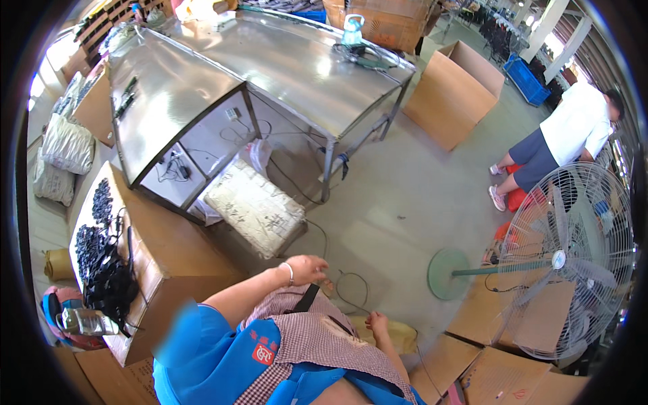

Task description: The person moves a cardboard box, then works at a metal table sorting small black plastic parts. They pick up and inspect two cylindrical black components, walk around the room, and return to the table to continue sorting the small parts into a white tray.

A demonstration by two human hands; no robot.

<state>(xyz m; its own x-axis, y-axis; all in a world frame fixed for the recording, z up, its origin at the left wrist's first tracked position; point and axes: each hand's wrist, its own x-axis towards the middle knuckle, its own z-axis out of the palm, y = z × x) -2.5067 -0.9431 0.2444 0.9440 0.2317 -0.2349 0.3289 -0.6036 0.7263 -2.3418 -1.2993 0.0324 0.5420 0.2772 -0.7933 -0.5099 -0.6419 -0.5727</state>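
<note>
My left hand (307, 269), a pale bracelet on its wrist, is in front of my body with its fingers curled. A short black strap (306, 299) runs down from just under those fingers across my checked apron (307, 337); the hand seems closed on its upper end. My right hand (377, 322) is lower and to the right, close to the apron. Its fingers are bent together, and whatever they hold, if anything, is too small to make out. On the floor ahead, beneath the table edge, rests a white wrapped bundle (255, 206) with dark marks.
Metal tables (290, 61) stand ahead. At left, a large carton (182, 250) carries black parts (111, 283). A standing fan (559, 260) and flattened cardboard (466, 364) are on the right. Beyond them a person (574, 128) bends beside an open carton (449, 101). Cables (351, 287) cross the floor.
</note>
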